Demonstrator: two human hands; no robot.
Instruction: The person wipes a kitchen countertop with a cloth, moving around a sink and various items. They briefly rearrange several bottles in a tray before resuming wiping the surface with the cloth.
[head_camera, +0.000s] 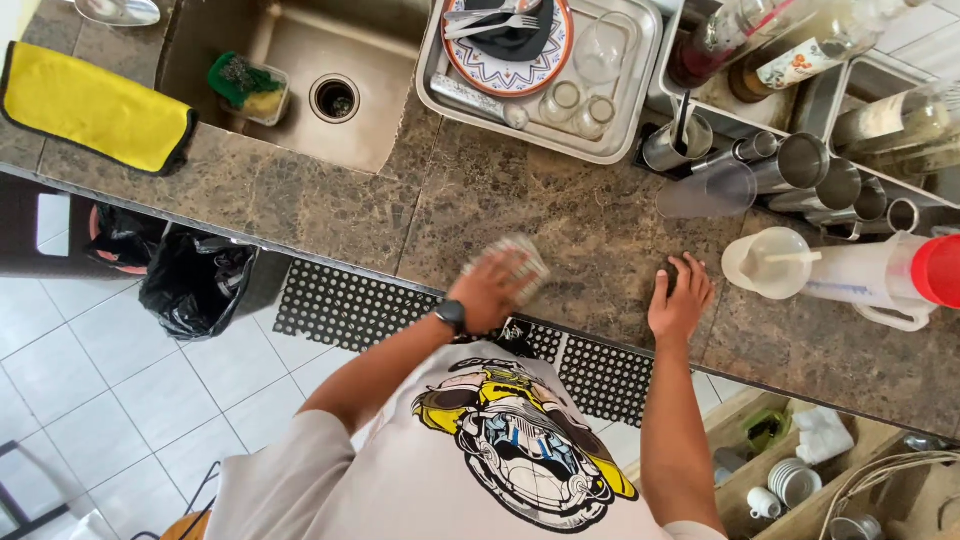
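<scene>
Since the brown stone counter (560, 200) fills the picture from 9 to 3 o'clock, everything else sits on or in it. One sink (300, 130) lies at 11 o'clock and one metal tray (655, 40) at 12, holding one patterned plate (500, 75) and three small glasses. One yellow towel (95, 105) hangs at 10 o'clock. One jug (860, 275) with a red lid lies at 3, with about six steel cups (800, 160) above it at 2.

The left hand (490, 290), near centre, presses flat and spread on one pale cloth (525, 255), which lies on the counter near its front edge. The right hand (680, 300), at 4 o'clock, rests open on the stone; something dark shows under its fingers, but I cannot tell what.

Wiping seems mid-course. The stone shows no streaks, so I cannot tell how much of it is wiped.
</scene>
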